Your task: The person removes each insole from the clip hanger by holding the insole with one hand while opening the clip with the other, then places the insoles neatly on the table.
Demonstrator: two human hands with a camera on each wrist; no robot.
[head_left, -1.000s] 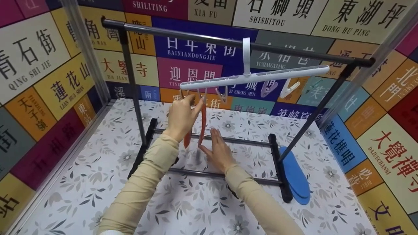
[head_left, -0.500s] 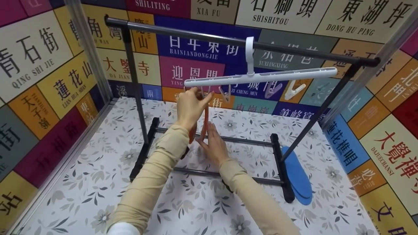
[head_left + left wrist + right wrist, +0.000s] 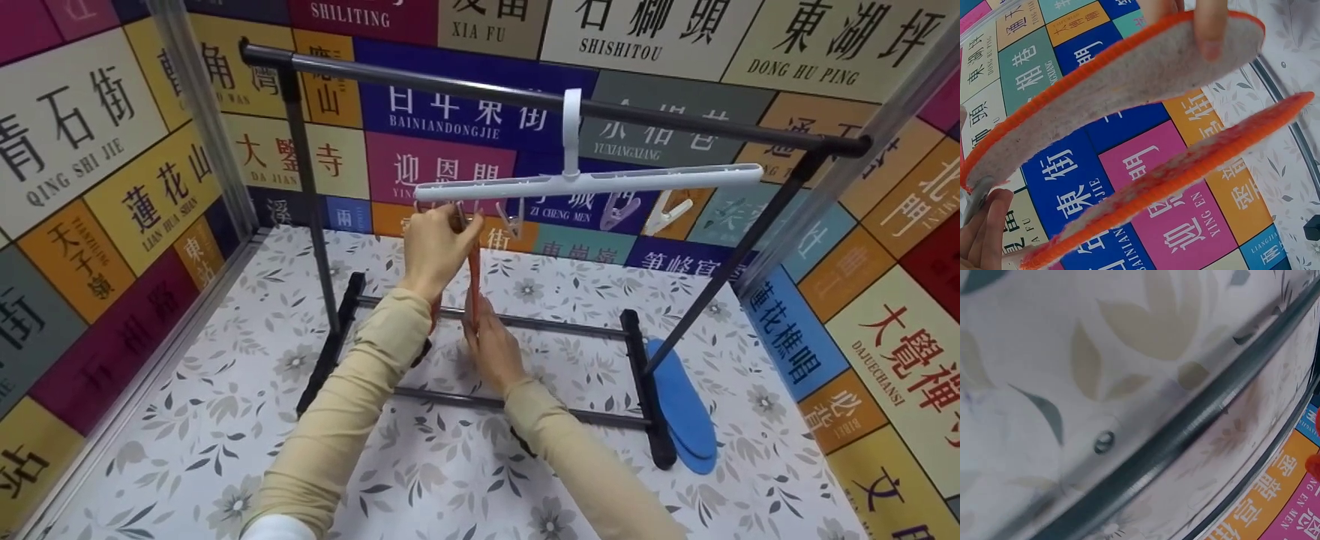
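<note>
A white hanger with small clips dangles from the black rack's top rail. Under its left end, my left hand pinches a grey clip at the upper end of an orange-rimmed insole with a greyish face. Lower down, my right hand holds the same insole's free end between thumb and fingers. A second orange-rimmed insole hangs beside it, apart from it; my left arm mostly covers it in the head view. The right wrist view catches only orange bits at its edge.
The black rack stands on a floral-covered surface. Blue insoles lie overlapped by its right foot. More clips hang along the hanger's right half. Sign-covered walls enclose the back and sides.
My left hand has shifted slightly right and stays at the clip. My right hand, earlier with spread thumb beside the insole's lower end, has closed its thumb and fingers on it.
</note>
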